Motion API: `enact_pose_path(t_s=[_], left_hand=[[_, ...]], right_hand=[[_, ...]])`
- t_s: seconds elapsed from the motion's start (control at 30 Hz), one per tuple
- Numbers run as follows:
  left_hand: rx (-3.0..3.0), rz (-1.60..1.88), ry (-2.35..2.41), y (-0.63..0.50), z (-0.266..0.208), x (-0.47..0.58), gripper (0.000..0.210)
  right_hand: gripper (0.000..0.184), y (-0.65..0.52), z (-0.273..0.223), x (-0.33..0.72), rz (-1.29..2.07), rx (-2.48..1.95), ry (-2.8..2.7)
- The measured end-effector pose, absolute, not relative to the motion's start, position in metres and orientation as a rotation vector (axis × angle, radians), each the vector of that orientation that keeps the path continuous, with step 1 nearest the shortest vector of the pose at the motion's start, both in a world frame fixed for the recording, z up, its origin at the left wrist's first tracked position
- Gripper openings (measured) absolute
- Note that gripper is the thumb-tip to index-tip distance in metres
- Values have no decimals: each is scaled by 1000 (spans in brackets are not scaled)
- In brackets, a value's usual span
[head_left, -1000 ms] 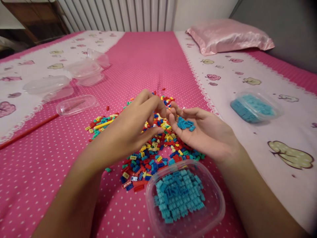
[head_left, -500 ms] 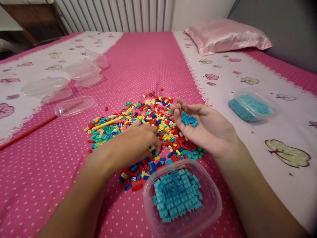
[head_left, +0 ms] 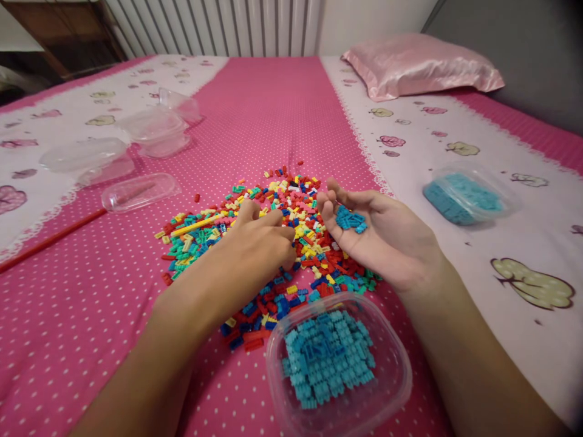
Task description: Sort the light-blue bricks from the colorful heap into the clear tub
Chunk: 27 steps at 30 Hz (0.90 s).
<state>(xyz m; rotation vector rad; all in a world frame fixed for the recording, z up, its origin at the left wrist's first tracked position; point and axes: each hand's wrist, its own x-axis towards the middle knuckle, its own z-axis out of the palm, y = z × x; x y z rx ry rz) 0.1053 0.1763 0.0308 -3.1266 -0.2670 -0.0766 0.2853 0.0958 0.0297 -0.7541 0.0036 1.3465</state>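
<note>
Palm up and cupped, my right hand [head_left: 387, 240] holds a small heap of blue toy bricks [head_left: 350, 220] on its fingers. My left hand [head_left: 262, 243] is palm down over a pile of small mixed-colour toy bricks [head_left: 310, 233], its fingers bent and spread apart. Its fingertips are hidden, and I see nothing held in it. Just in front of me stands a clear plastic tub [head_left: 396, 382], with light blue bricks [head_left: 334, 364] packed in rows and a few darker blue ones on top.
Another clear tub [head_left: 462, 197] of blue bricks stands at the right. Empty clear containers [head_left: 152, 127] and a clear lid [head_left: 139, 193] lie at the left, near a red stick [head_left: 54, 240]. A yellow stick [head_left: 195, 226] rests on the pile. A pink pillow [head_left: 421, 67] is at the back right.
My left hand has lifted a little from the bricks, and its fingers have spread. My right hand still holds the blue bricks in about the same place.
</note>
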Motion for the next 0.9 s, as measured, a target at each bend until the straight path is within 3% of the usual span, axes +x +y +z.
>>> enact_pose_path(t_s=[0.9], left_hand=[[-3420, 65, -257, 191, 30, 99, 14]], right_hand=[[22, 96, 30, 284, 1334, -796, -56]])
